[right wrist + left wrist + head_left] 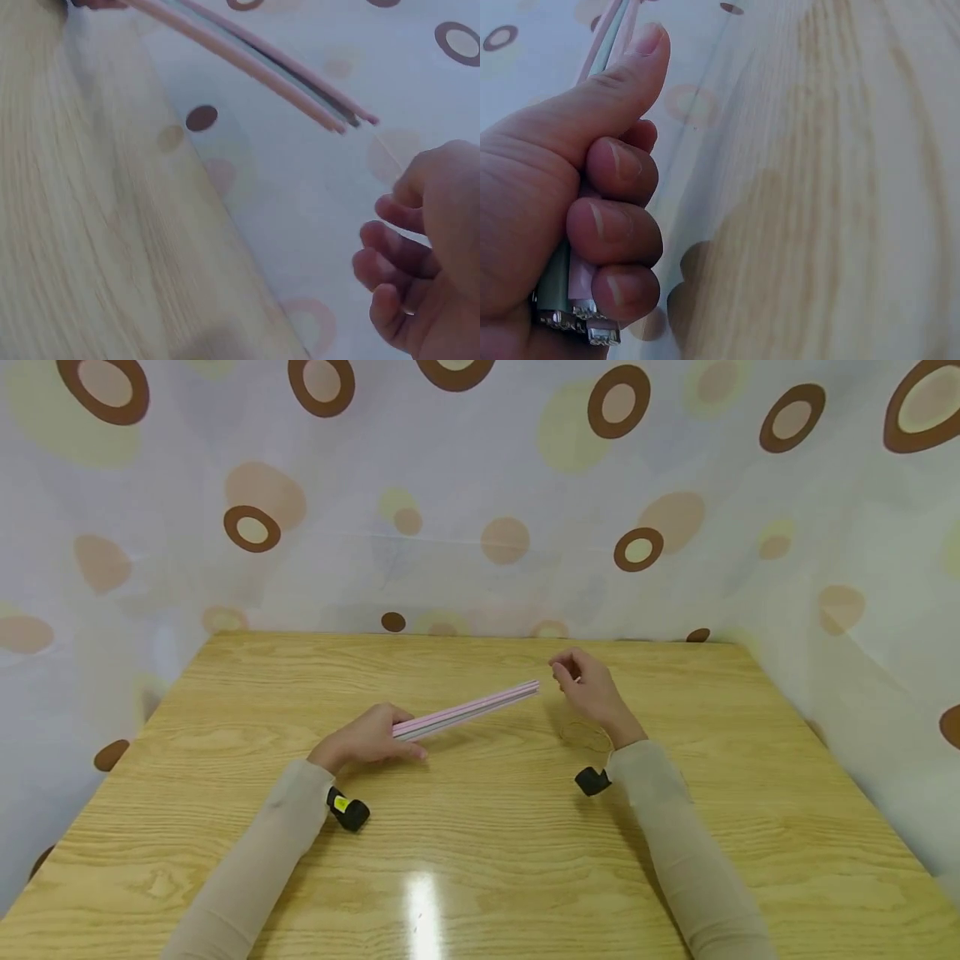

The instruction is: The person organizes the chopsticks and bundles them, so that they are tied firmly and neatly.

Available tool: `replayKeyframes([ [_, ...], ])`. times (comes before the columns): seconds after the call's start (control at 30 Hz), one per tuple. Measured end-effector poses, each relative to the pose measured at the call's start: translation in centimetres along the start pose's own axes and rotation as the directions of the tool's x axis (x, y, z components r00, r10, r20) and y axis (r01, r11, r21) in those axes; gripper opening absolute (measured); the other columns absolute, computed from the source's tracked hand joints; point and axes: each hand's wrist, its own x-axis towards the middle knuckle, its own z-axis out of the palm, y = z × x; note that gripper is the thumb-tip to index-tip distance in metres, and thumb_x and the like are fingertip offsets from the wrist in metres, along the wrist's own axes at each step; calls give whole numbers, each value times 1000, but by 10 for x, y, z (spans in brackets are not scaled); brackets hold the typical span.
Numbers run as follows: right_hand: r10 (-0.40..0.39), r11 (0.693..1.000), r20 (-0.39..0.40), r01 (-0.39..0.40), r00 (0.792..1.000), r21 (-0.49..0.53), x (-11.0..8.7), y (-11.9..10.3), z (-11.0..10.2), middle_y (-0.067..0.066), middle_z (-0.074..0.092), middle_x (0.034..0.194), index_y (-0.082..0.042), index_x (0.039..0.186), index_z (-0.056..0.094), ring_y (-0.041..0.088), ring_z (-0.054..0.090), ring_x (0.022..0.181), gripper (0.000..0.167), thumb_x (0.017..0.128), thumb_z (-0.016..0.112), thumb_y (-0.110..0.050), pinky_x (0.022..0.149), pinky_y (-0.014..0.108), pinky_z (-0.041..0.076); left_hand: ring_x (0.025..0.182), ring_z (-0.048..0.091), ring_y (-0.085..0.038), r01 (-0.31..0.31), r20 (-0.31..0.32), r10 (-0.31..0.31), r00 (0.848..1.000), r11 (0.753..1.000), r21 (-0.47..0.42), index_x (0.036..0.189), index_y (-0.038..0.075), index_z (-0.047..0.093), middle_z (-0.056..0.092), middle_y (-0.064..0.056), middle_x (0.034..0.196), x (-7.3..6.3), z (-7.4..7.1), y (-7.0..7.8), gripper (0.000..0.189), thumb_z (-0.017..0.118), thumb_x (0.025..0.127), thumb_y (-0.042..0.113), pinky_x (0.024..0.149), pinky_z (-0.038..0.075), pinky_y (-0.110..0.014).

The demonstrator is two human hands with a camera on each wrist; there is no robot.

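Observation:
My left hand (372, 735) grips a bundle of chopsticks (468, 710), pink and grey-green, tilted with the tips up and to the right. In the left wrist view its fingers wrap the bundle, and silvery ornate end caps (604, 332) stick out below. Just beyond the tips, apart from them, is my right hand (592, 689), thumb and forefinger together. From the right wrist view, a thin pale string (391, 156) runs between the chopstick tips and these pinching fingers; where it ends is hidden. A thin yellowish loop of string (585, 737) shows below the right hand, against the table.
A wood-grain table (480, 827) lies under both arms. Behind it and at both sides hangs a pale curtain (450, 468) with brown and peach spots. Black wrist cameras sit on the left sleeve (258, 852) and the right sleeve (682, 835).

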Motion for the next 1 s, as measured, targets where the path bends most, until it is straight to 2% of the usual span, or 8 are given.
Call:
replayKeyframes([
  [0.13, 41, 974, 157, -5, 987, -227, -1, 15, -17, 22, 61, 106, 5, 117, 58, 31, 58, 91, 27, 100, 49, -14, 81, 43, 48, 46, 39, -8, -7, -19, 8, 1000, 1000, 24, 89, 7, 70, 49, 4, 59, 0, -1, -1, 26, 81, 78, 28, 43, 33, -22],
  [0.27, 154, 934, 348, -21, 925, -356, -4, 25, -27, 23, 62, 111, 8, 118, 59, 35, 60, 99, 33, 97, 54, -16, 87, 48, 48, 48, 39, -8, -11, -19, 12, 1000, 999, 51, 86, 7, 71, 49, 5, 59, -2, 0, -1, 24, 82, 77, 27, 45, 33, -22],
  [0.43, 261, 897, 403, -67, 877, -436, -8, 27, -36, 18, 66, 107, 3, 109, 66, 33, 62, 97, 28, 93, 62, -20, 97, 59, 40, 49, 40, -8, -23, -1, 23, 1000, 997, 69, 86, 6, 71, 50, 5, 61, 0, 2, 1, 26, 82, 77, 28, 46, 33, -22],
  [0.53, 303, 877, 384, -98, 872, -470, -10, 26, -37, 13, 68, 100, -1, 100, 68, 29, 62, 91, 20, 91, 64, -19, 98, 64, 36, 50, 40, -8, -31, 9, 30, 999, 997, 67, 87, 6, 71, 51, 5, 62, 1, 3, 4, 27, 81, 77, 30, 46, 33, -22],
  [0.67, 274, 864, 383, -50, 882, -501, -10, 20, -32, 6, 66, 86, -6, 89, 68, 22, 59, 79, 10, 91, 62, -13, 98, 66, 33, 49, 40, -8, -44, 12, 43, 999, 997, 62, 85, 6, 70, 50, 5, 61, 1, 2, 7, 26, 82, 77, 29, 46, 33, -22],
  [0.87, 256, 842, 391, -5, 884, -540, -8, 12, -25, 5, 65, 80, -5, 84, 66, 21, 57, 76, 16, 93, 53, -6, 102, 74, 19, 47, 40, -8, -55, 25, 54, 998, 997, 48, 85, 6, 70, 50, 5, 60, 1, 1, 10, 25, 81, 78, 27, 44, 33, -22],
  [0.93, 236, 860, 399, 0, 886, -510, -9, 15, -23, 8, 62, 81, -2, 87, 61, 21, 54, 73, 16, 95, 47, -5, 99, 65, 33, 47, 40, -8, -56, 22, 55, 998, 997, 45, 85, 6, 70, 50, 5, 60, 1, 3, 9, 24, 81, 78, 27, 44, 33, -22],
  [1.0, 201, 900, 394, -10, 897, -437, -9, 18, -23, 9, 61, 83, -1, 90, 55, 20, 52, 71, 17, 99, 42, -7, 87, 50, 45, 48, 40, -8, -63, 16, 63, 998, 997, 47, 85, 6, 71, 50, 6, 60, 3, 5, 7, 25, 82, 77, 27, 44, 33, -22],
])
